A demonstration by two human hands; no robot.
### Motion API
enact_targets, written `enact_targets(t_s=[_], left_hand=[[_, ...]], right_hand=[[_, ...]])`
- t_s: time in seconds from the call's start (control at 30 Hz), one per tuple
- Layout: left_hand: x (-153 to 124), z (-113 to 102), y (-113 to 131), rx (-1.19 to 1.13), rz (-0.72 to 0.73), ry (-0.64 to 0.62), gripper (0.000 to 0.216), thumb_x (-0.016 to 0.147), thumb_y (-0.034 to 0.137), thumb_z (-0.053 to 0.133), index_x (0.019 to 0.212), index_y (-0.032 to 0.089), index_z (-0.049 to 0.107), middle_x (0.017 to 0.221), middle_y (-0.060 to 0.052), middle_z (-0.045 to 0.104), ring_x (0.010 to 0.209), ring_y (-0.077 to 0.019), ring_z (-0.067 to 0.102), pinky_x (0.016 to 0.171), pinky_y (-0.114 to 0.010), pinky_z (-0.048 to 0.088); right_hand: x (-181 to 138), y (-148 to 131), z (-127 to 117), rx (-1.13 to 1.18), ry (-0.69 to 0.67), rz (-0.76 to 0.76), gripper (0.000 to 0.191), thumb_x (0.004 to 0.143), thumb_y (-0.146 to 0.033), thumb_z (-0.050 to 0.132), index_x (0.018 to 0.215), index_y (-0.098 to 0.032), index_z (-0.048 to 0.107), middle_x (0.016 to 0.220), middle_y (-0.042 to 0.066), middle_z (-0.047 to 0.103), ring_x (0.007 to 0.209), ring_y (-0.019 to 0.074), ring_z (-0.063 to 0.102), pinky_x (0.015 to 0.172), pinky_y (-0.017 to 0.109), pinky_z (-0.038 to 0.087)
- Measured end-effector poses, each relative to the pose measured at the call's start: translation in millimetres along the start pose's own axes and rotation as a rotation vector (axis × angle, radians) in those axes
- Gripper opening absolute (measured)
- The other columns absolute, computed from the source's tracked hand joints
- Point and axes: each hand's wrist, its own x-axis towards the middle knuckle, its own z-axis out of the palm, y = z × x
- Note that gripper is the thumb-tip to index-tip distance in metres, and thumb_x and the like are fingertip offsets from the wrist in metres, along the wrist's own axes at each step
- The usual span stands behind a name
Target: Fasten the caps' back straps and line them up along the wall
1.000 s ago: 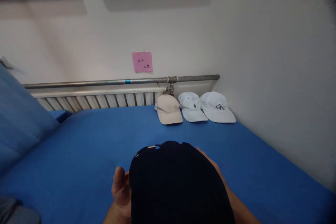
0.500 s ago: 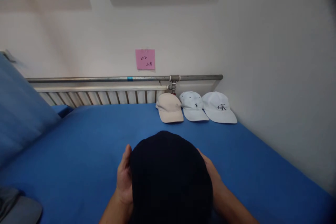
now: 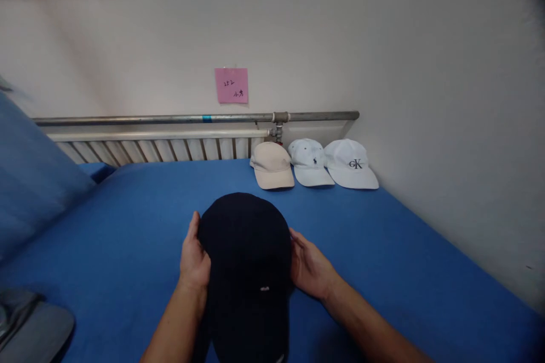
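A dark navy baseball cap [image 3: 247, 249] is held between my two hands, its brim pointing down towards me. A small light mark shows low on its front. My left hand [image 3: 195, 258] grips the cap's left side, thumb near the crown. On the opposite side, my right hand [image 3: 310, 266] holds the edge, with its fingertips partly hidden behind the fabric. Beyond it, a beige cap [image 3: 272, 165], a white cap with a small dark emblem [image 3: 310, 163] and a white cap with dark letters [image 3: 349, 164] stand in a row.
Blue cloth [image 3: 128, 227] covers the flat surface. A grey cap [image 3: 38, 329] lies at the lower left. Against the wall run a metal pipe [image 3: 170, 119] and a radiator [image 3: 162, 150], below a pink note [image 3: 232, 85]. A blue curtain [image 3: 34, 176] hangs at the left.
Both hands and the navy cap have moved away from me and slightly left. The cap's brim and the small mark now show. The view has tilted down a little.
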Motion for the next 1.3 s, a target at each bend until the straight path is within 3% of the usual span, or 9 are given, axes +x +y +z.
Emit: enact_targets(t_s=[0.13, 0.27, 0.4, 0.57, 0.67, 0.87, 1.1, 1.2, 1.3], left_hand=[[3, -7, 18, -0.041, 0.149, 0.03, 0.047, 0.096, 0.041, 0.04, 0.088, 0.012, 0.075, 0.083, -0.012, 0.076, 0.107, -0.0271, 0.065, 0.106, -0.041, 0.042], [5, -9, 24, -0.034, 0.173, 0.031, 0.05, 0.096, 0.043, 0.036, 0.088, 0.012, 0.075, 0.091, -0.014, 0.076, 0.104, -0.0261, 0.067, 0.105, -0.041, 0.042], [9, -12, 27, -0.046, 0.203, 0.108, 0.047, 0.096, 0.041, 0.038, 0.088, 0.012, 0.075, 0.091, -0.013, 0.076, 0.094, -0.0246, 0.07, 0.103, -0.041, 0.044], [10, -16, 32, -0.074, 0.241, 0.096, 0.045, 0.095, 0.043, 0.039, 0.099, 0.015, 0.074, 0.088, -0.011, 0.076, 0.094, -0.0246, 0.07, 0.103, -0.041, 0.043], [7, -9, 26, -0.063, 0.188, 0.098, 0.046, 0.094, 0.046, 0.041, 0.104, 0.014, 0.072, 0.094, -0.012, 0.075, 0.103, -0.026, 0.067, 0.105, -0.041, 0.041], [2, 5, 4, 0.034, 0.043, -0.047, 0.057, 0.094, 0.055, 0.036, 0.121, 0.013, 0.064, 0.11, -0.013, 0.072, 0.119, -0.0275, 0.058, 0.109, -0.044, 0.035], [11, -6, 1, 0.046, 0.023, -0.067, 0.035, 0.096, 0.024, 0.039, 0.101, 0.012, 0.072, 0.092, -0.009, 0.077, 0.092, -0.0204, 0.071, 0.103, -0.038, 0.045], [17, -16, 3, 0.056, -0.048, -0.08, 0.031, 0.094, 0.02, 0.044, 0.096, 0.012, 0.074, 0.093, -0.01, 0.076, 0.087, -0.0201, 0.072, 0.1, -0.036, 0.048], [18, -22, 3, 0.024, -0.099, -0.189, 0.034, 0.094, 0.021, 0.042, 0.094, 0.014, 0.075, 0.094, -0.01, 0.076, 0.088, -0.0193, 0.072, 0.102, -0.034, 0.046]], right_hand=[[0, 9, 5, -0.015, -0.011, 0.05, 0.04, 0.098, -0.039, 0.04, 0.076, -0.014, 0.062, 0.06, 0.002, 0.068, 0.051, 0.013, 0.064, 0.057, 0.026, 0.047], [-3, 18, 7, 0.003, 0.004, 0.059, 0.03, 0.095, -0.031, 0.044, 0.08, -0.013, 0.062, 0.065, 0.004, 0.069, 0.058, 0.0153, 0.067, 0.062, 0.029, 0.049], [-3, 29, 6, 0.054, 0.009, 0.005, 0.013, 0.083, -0.01, 0.05, 0.086, -0.013, 0.062, 0.074, 0.004, 0.071, 0.066, 0.0149, 0.068, 0.067, 0.028, 0.05], [-1, 41, 4, 0.019, -0.069, 0.05, 0.031, 0.068, 0.002, 0.052, 0.093, -0.012, 0.062, 0.072, 0.001, 0.069, 0.06, 0.0118, 0.066, 0.063, 0.025, 0.05], [3, 40, 0, 0.019, -0.072, 0.004, 0.034, 0.067, 0.004, 0.052, 0.095, -0.012, 0.062, 0.074, 0.002, 0.069, 0.064, 0.0115, 0.067, 0.067, 0.024, 0.052], [11, 22, -11, 0.015, -0.002, -0.079, 0.034, 0.069, 0.005, 0.048, 0.095, -0.011, 0.061, 0.073, 0.002, 0.068, 0.061, 0.0106, 0.065, 0.062, 0.022, 0.052], [13, 18, -12, 0.079, -0.101, -0.118, 0.035, 0.069, 0.007, 0.047, 0.094, -0.012, 0.062, 0.073, 0.0, 0.068, 0.061, 0.0086, 0.065, 0.063, 0.019, 0.053], [12, 19, -11, 0.083, -0.152, -0.111, 0.034, 0.07, 0.006, 0.048, 0.096, -0.011, 0.062, 0.078, 0.002, 0.07, 0.068, 0.0103, 0.067, 0.069, 0.022, 0.055], [11, 21, -11, 0.088, -0.174, -0.112, 0.035, 0.07, 0.006, 0.048, 0.098, -0.01, 0.061, 0.079, 0.003, 0.07, 0.069, 0.0111, 0.068, 0.07, 0.023, 0.055]])
